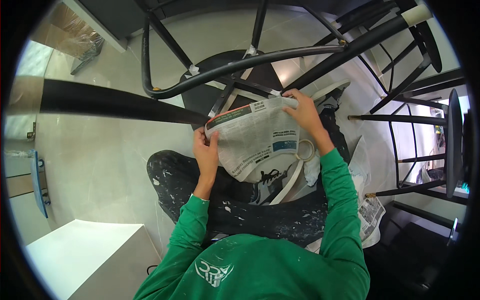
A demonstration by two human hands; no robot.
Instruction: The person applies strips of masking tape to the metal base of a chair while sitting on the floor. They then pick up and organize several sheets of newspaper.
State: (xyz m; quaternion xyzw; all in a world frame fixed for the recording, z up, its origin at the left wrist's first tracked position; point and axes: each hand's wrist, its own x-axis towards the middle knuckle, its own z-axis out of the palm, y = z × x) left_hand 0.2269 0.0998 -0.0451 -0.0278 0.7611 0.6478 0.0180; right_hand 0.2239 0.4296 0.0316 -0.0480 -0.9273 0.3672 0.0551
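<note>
A sheet of newspaper point(255, 135) is stretched between my two hands, its far edge close to the legs of an upturned black stool point(240, 65). My left hand point(206, 150) pinches the sheet's left edge, thumb on top, beside a thick black stool leg point(115, 102). At the upper right corner my right hand point(304, 112) grips the paper near the base of another leg point(350, 47). Bits of pale tape show on the stool's frame joints. A roll of masking tape point(306, 149) rests below the sheet's right side, partly hidden by it.
More black stools point(410, 117) stand at the right, close to my right arm. A white box-shaped block point(90, 255) is at the lower left. Loose newspaper point(372, 217) lies beside my right elbow. A plastic-wrapped carton point(67, 32) sits at the far left.
</note>
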